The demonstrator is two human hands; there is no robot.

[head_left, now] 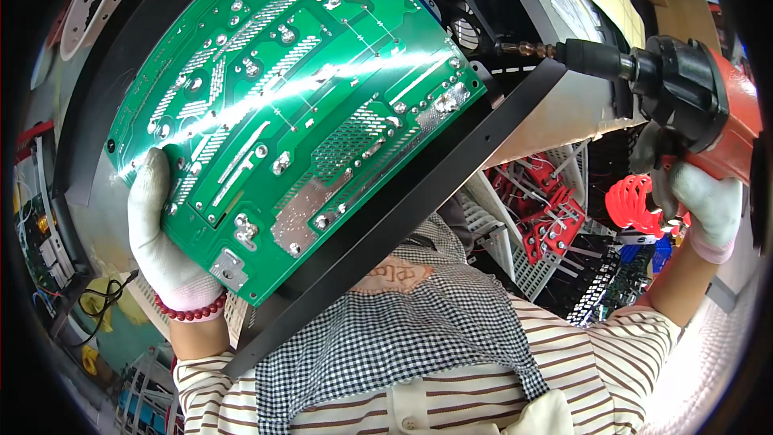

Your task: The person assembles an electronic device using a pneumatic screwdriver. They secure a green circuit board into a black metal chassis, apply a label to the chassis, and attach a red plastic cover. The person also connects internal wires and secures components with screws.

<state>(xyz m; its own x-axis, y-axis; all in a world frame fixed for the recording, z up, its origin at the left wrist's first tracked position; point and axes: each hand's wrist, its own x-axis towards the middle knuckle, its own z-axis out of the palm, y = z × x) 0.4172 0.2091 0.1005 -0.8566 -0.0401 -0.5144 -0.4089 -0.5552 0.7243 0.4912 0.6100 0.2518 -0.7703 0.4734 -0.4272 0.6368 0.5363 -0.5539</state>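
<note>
A large green circuit board (pixel 322 105), its soldered side showing, is tilted up over a black metal case (pixel 435 193). My left hand (pixel 157 225), in a white glove, grips the board at its left edge. The thumb presses on the face, and the other fingers are hidden behind the board. My gloved right hand (pixel 700 201) is wrapped round the grip of a red and black power screwdriver (pixel 684 97). Its bit (pixel 523 49) points left, over the case's right part, close to the board's right corner. I cannot tell whether the bit touches anything.
Below the screwdriver, white baskets (pixel 503 229) hold red parts with metal pins (pixel 555 217). A bundle of red cable (pixel 632 203) hangs near my right hand. Papers (pixel 604 0) lie at the far right. A black fan (pixel 465 32) shows behind the board. A black cable (pixel 101 306) lies at left.
</note>
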